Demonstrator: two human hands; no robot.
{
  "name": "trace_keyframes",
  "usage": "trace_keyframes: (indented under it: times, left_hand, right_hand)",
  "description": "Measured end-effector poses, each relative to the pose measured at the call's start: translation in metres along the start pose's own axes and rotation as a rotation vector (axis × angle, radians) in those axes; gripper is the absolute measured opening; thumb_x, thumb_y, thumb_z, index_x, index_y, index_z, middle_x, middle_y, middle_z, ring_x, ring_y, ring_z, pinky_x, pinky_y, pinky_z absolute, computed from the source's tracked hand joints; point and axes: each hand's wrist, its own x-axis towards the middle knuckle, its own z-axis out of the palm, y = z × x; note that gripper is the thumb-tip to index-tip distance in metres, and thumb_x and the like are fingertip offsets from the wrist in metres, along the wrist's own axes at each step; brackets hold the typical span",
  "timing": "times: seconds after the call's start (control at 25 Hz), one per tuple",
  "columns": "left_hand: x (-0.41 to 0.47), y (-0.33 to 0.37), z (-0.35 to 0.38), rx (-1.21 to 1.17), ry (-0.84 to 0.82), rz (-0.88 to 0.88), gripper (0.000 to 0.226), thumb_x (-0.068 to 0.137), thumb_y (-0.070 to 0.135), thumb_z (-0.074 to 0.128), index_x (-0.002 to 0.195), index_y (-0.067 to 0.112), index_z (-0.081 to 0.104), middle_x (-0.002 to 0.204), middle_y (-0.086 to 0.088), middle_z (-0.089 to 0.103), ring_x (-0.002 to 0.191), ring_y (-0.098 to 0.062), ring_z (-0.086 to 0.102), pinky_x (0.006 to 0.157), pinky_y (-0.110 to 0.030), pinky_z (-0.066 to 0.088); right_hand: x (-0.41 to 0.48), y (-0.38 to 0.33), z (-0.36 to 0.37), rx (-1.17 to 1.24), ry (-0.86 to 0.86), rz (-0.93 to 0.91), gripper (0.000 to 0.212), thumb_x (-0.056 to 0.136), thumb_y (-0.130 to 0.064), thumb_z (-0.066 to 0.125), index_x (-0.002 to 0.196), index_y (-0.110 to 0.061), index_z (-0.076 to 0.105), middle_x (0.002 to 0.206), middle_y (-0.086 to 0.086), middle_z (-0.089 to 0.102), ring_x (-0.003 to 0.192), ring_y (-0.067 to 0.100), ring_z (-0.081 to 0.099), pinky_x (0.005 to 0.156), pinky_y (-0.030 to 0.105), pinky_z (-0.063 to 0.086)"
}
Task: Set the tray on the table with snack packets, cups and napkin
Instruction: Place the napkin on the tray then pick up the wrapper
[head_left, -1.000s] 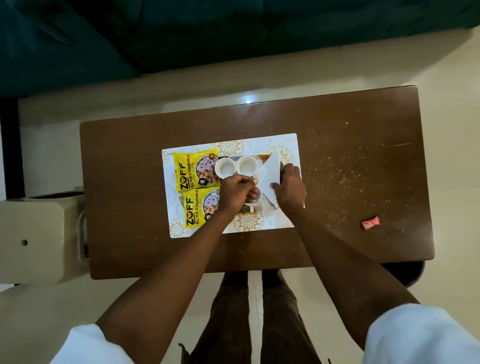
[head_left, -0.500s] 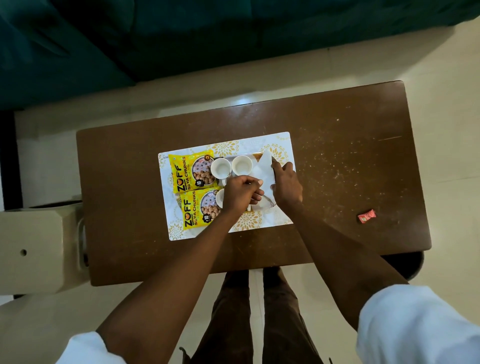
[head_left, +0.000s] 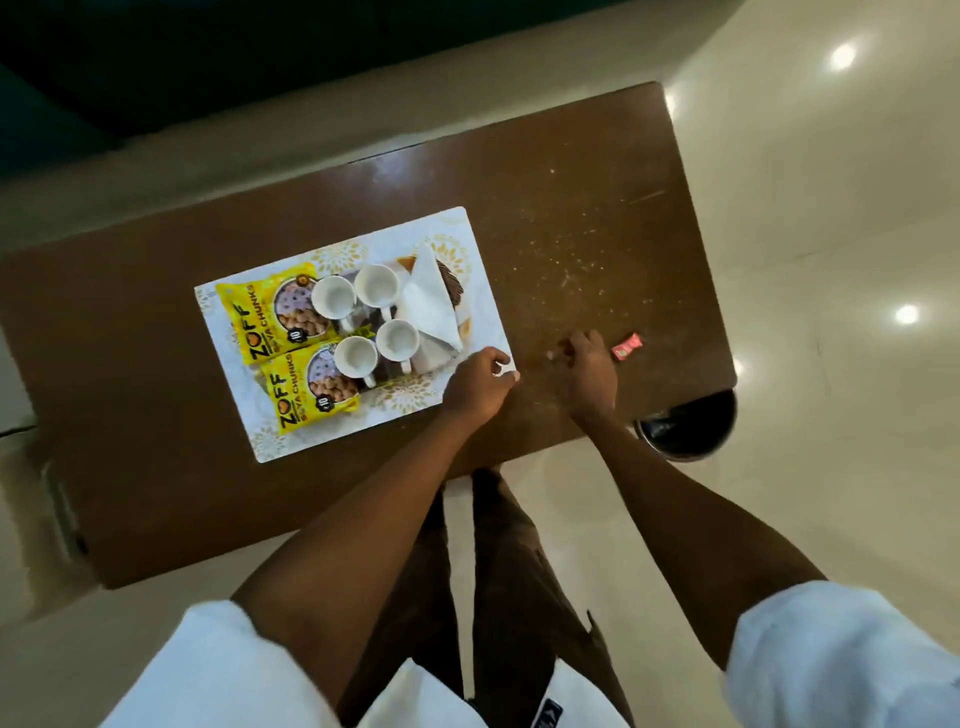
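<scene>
Pinching the near corner of the white rectangular tray with gold flower print (head_left: 332, 436), the left-hand grip (head_left: 480, 387) has its fingers curled round that corner, at 4 o'clock of the tray. The tray lies flat on the brown wooden worktop (head_left: 156, 364), toward 9 o'clock of the worktop's middle.

Two yellow plastic snack packets (head_left: 270, 317) lie side by side along the tray's 9 o'clock side, printed face up. Just beside them, in the tray's middle, four white ceramic cups (head_left: 377, 285) stand upright in two pairs, mouths up. A white folded paper napkin (head_left: 428, 301), triangular, lies at 3 o'clock of the cups, touching or overlapping the nearest one; which, I cannot tell.

At 3 o'clock of the left-hand grip, off the tray, the right-hand grip (head_left: 587, 374) sits low over the bare worktop with fingers loosely bent and nothing seen in them. A small red sweet wrapper (head_left: 627, 346) lies at 2 o'clock of it, near but apart. At 5 o'clock of it, a dark round bin (head_left: 685, 426) stands on the pale tiled floor (head_left: 831, 260), partly under the worktop's corner.
</scene>
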Motion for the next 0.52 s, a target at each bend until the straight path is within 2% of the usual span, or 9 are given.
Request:
trace_keyframes:
  times: [0.08,0.16,0.24,0.36,0.52]
  left_hand:
    - [-0.001,0.01,0.026,0.142,-0.093,0.058,0.039,0.099,0.036,0.067,0.134,0.019,0.063,0.138,-0.004,0.065,0.127,-0.025,0.063,0.106,-0.04,0.055]
    - [0.0,0.019,0.046,0.275,-0.131,0.116,0.043,0.1,0.037,0.065,0.139,0.019,0.059,0.142,-0.006,0.06,0.132,-0.026,0.058,0.107,-0.043,0.054]
    - [0.004,0.031,0.062,0.413,-0.132,0.18,0.047,0.101,0.036,0.064,0.143,0.02,0.054,0.147,-0.008,0.054,0.137,-0.028,0.052,0.106,-0.045,0.053]
    - [0.016,0.047,0.076,0.582,-0.13,0.254,0.057,0.101,0.034,0.063,0.154,0.022,0.044,0.16,-0.009,0.039,0.146,-0.031,0.042,0.107,-0.048,0.052]
    - [0.035,0.056,0.08,0.736,-0.082,0.303,0.072,0.101,0.032,0.063,0.163,0.024,0.029,0.173,-0.009,0.019,0.156,-0.034,0.028,0.11,-0.048,0.051]
  right_hand:
    - [-0.002,0.042,-0.022,0.081,0.098,0.159,0.022,0.098,-0.019,0.065,0.118,-0.008,0.067,0.126,0.011,0.061,0.109,0.029,0.063,0.089,0.037,0.052]
    - [0.001,0.075,-0.039,0.182,0.217,0.328,0.024,0.097,-0.018,0.067,0.117,-0.005,0.065,0.126,0.013,0.06,0.111,0.032,0.062,0.088,0.033,0.046]
    - [0.008,0.095,-0.049,0.265,0.255,0.446,0.032,0.095,-0.021,0.071,0.12,-0.004,0.06,0.128,0.014,0.057,0.113,0.033,0.061,0.092,0.038,0.049]
    - [0.019,0.104,-0.051,0.331,0.188,0.458,0.045,0.093,-0.022,0.076,0.129,-0.005,0.055,0.134,0.012,0.054,0.118,0.03,0.061,0.106,0.046,0.052]
    - [0.038,0.101,-0.043,0.3,0.141,0.373,0.051,0.092,-0.024,0.078,0.133,-0.006,0.055,0.136,0.011,0.055,0.123,0.03,0.06,0.107,0.041,0.051]
